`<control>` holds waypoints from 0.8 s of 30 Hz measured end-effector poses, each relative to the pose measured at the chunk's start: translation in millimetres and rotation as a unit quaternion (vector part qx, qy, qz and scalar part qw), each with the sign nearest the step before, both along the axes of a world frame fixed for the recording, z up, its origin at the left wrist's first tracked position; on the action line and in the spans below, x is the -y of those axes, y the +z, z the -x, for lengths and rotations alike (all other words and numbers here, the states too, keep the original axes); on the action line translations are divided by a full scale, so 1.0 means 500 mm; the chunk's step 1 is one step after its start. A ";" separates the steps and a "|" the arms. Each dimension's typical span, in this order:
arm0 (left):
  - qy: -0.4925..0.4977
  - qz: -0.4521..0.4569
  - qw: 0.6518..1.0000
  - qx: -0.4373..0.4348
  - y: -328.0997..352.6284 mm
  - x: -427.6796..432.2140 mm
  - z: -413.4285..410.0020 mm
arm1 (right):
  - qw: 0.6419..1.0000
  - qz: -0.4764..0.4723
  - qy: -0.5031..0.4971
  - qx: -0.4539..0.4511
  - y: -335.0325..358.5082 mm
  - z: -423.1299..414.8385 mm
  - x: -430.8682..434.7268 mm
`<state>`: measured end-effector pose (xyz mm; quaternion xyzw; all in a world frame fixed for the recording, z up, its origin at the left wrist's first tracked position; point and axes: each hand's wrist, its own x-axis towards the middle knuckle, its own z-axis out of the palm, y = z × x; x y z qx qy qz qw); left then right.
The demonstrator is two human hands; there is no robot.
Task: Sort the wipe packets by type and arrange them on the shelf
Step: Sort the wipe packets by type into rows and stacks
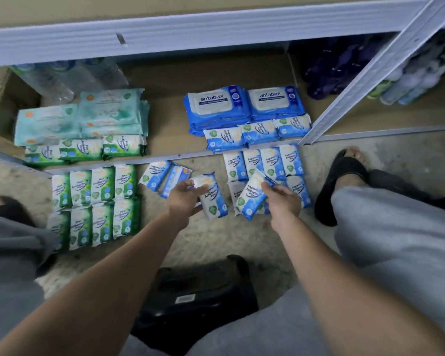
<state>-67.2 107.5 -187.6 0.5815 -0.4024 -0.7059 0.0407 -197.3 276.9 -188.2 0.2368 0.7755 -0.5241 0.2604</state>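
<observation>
both hands (184,199) outstretched, gripping blue packets (213,199)

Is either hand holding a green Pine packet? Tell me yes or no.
No: the left hand and the right hand each grip a blue Fragrance packet; the green Pine packets lie on the floor.

Clear bottles (62,78) stand at the back left of the lower level, beside a cardboard box (0,104). At the back right sits a cluster of dark purple items (337,73), too blurred to identify, perhaps bottles. Past the metal upright (370,80), pale bottles (406,86) lie on their sides. A black sandal (342,181) rests on the concrete floor (216,242), and a black case (195,299) lies lower centre.
</observation>
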 end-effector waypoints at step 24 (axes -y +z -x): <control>-0.370 0.259 0.882 0.131 -0.221 -0.010 0.217 | 0.722 -0.331 0.565 -0.225 -0.191 0.188 0.008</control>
